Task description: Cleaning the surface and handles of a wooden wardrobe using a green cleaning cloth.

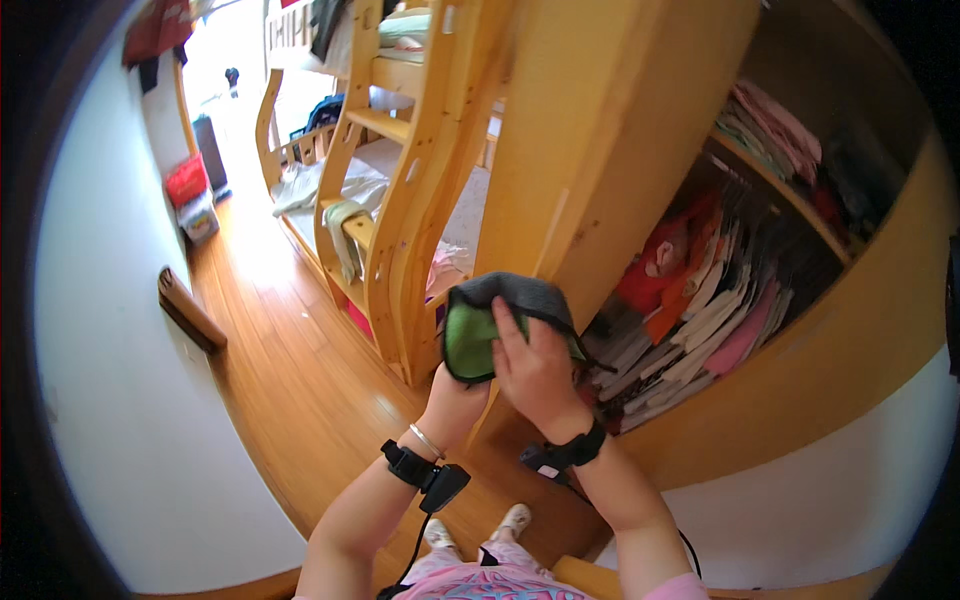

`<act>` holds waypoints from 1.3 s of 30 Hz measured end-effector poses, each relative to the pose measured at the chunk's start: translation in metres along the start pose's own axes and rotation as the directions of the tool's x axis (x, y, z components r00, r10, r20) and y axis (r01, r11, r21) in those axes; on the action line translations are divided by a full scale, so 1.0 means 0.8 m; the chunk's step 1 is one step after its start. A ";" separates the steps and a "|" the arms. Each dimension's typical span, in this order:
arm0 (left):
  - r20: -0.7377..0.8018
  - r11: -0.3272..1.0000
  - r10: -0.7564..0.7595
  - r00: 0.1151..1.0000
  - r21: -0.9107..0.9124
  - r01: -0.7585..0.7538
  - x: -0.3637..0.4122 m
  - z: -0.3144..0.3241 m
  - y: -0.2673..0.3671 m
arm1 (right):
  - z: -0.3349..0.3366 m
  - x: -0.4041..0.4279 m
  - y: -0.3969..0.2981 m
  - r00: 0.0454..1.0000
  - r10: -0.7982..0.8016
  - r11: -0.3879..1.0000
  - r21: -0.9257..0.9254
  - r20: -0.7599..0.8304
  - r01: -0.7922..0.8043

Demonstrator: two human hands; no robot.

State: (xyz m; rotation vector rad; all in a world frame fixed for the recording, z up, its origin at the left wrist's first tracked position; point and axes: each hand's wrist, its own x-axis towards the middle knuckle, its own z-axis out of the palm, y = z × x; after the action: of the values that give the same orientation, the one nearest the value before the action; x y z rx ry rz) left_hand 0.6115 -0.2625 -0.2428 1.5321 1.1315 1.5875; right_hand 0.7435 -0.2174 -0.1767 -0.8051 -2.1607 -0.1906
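A green cloth with a grey side and black edging [471, 341] is held up in front of me, bunched and slightly blurred. My left hand [459, 396] is under it and bears it from below; the fingers are hidden by the fabric. Across the top of the cloth lies my right hand [536, 367], its index and middle fingers stretched over the green side. Whether its thumb pinches the fabric is hidden. A thin black strip of the edging trails off to the right of that hand.
Right of the hands, an open wardrobe [795, 202] holds hanging clothes [697, 315] and folded clothes [776, 135]. Ahead stands a wooden bunk bed ladder [401, 217] with a pale cloth [345, 236] over one rung. A brown rolled object [191, 311] leans by the left wall.
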 end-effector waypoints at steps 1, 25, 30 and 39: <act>-0.070 1.000 -0.017 0.997 0.019 0.018 0.001 -0.002 0.001 | 0.000 0.007 0.008 0.995 -0.098 0.991 -0.091 -0.016 0.096; -0.261 0.993 0.055 0.964 -0.083 -0.079 0.006 0.089 -0.081 | 0.022 -0.054 0.074 0.872 -0.391 0.822 -0.314 0.296 0.475; -0.334 0.993 -0.047 0.941 -0.115 0.009 -0.046 0.115 -0.138 | 0.056 -0.117 0.076 0.842 -0.329 0.873 -0.203 0.428 0.444; -0.404 0.978 -0.166 0.900 0.052 0.203 -0.126 0.126 -0.243 | 0.143 -0.234 0.115 0.738 -0.186 0.980 0.172 0.649 0.096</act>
State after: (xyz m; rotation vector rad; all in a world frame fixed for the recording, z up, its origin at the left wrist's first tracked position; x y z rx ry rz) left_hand 0.7000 -0.2579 -0.4668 1.1390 1.5435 1.7807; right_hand 0.8146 -0.1913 -0.4025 -0.6934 -2.8804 0.1986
